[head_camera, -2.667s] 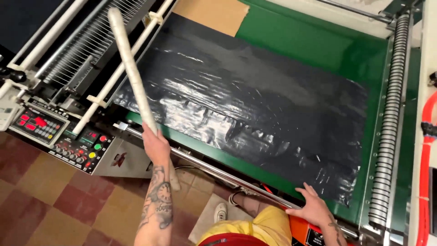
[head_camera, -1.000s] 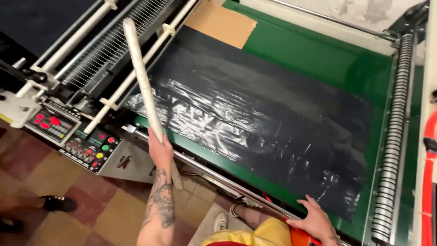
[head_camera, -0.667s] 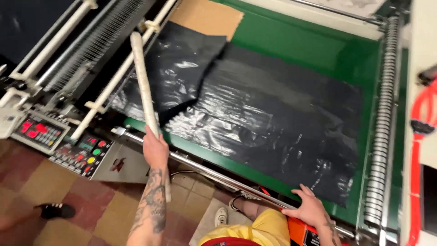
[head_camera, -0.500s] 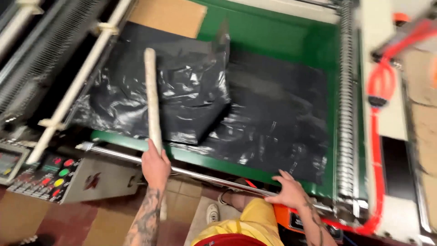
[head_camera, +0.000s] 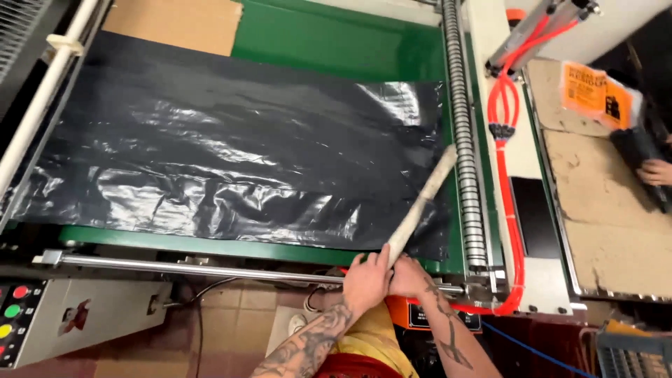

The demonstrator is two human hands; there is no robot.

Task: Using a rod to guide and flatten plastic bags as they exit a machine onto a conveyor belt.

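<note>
A long pale stick [head_camera: 423,203] slants up to the right over the right edge of a shiny black plastic sheet [head_camera: 231,161]. The sheet lies spread flat on the green machine bed [head_camera: 336,42]. My left hand [head_camera: 364,280] grips the stick's lower end at the bed's front edge. Right beside it, my right hand [head_camera: 409,274] is closed on the same end, touching the left. The stick's tip reaches the ribbed roller [head_camera: 463,161].
A brown cardboard piece [head_camera: 175,24] lies at the bed's far left. Red hoses [head_camera: 505,140] run beside the roller. A steel rail [head_camera: 189,266] lines the front; a button panel [head_camera: 14,322] sits lower left. At right, another person's hand [head_camera: 656,171] rests on a cardboard-topped table [head_camera: 602,210].
The stick has swung from the sheet's left side to its right edge. My right hand left the front edge and joined the left on the stick. The folded-over sheet now lies flat.
</note>
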